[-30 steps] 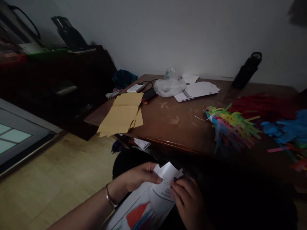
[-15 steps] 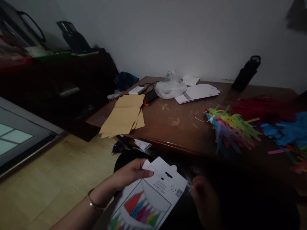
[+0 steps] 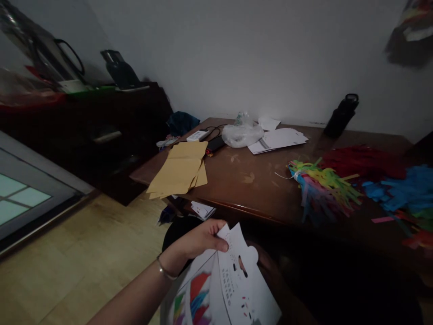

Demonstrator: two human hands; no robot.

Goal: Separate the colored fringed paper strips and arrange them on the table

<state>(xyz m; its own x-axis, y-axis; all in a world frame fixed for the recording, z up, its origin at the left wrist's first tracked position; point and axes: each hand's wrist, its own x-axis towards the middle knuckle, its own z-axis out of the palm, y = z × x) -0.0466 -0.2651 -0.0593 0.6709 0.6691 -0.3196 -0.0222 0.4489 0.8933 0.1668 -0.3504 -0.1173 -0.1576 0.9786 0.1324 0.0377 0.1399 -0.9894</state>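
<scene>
My left hand (image 3: pixel 206 239) pinches the upper left edge of a white cardboard package (image 3: pixel 248 284) printed with "tassel bunting" and coloured flags. The card is bent along its length, and its hanging tab with a slot stands up. My right hand (image 3: pixel 270 271) is in shadow behind the card's right side; its fingers are hidden, so I cannot tell whether they grip it. Beyond, on the brown table (image 3: pixel 257 194), lies a multicoloured paper tassel bundle (image 3: pixel 324 185) tied with white string.
Brown paper envelopes (image 3: pixel 179 169) overhang the table's left front corner. Behind them are a clear plastic bag (image 3: pixel 241 133), white cards (image 3: pixel 279 140) and a black bottle (image 3: pixel 341 115). Red tissue strips (image 3: pixel 363 162) and blue strips (image 3: pixel 402 187) lie at right. A dark cabinet (image 3: pixel 81 126) stands left.
The package has turned and bent in my left hand, which moved slightly right. My right hand has gone from beside the package's right edge to behind it. The view has shifted a little.
</scene>
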